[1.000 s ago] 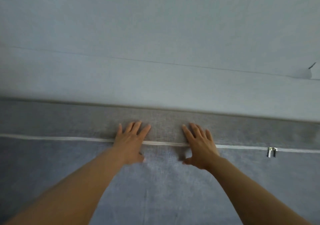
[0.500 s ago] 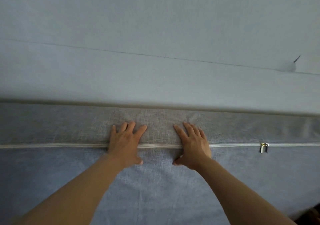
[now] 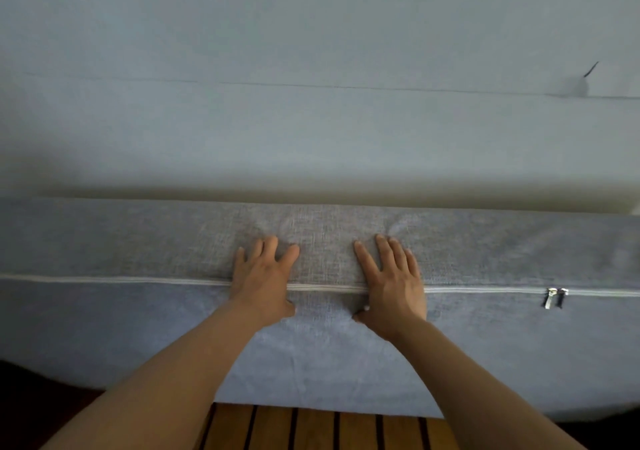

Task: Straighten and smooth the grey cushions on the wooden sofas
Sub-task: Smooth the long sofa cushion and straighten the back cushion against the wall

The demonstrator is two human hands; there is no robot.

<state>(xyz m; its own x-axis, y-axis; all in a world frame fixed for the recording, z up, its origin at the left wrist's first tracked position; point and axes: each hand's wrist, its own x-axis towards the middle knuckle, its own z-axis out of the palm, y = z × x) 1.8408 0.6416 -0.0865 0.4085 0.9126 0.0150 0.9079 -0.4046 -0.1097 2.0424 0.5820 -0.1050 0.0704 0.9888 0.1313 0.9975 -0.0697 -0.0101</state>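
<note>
A grey woven cushion (image 3: 138, 328) spans the lower half of the view, with a white zip line (image 3: 121, 279) running across it and two metal zip pulls (image 3: 554, 298) at the right. My left hand (image 3: 263, 280) lies flat on the cushion across the zip, fingers spread and pointing away from me. My right hand (image 3: 391, 283) lies flat beside it, a short gap between the two. The fabric puckers slightly at my fingertips. Beyond the cushion's far edge rises a pale grey wall (image 3: 311, 69).
Wooden slats of the sofa frame (image 3: 311, 429) show below the cushion's near edge at the bottom centre. A thin horizontal seam (image 3: 311, 86) crosses the wall, with a small dark mark (image 3: 590, 69) at the upper right. The lower left corner is dark.
Both hands stay flat on the cushion in the same pose. The view has dropped back, so the cushion's near edge and the wooden slats under it have come into sight.
</note>
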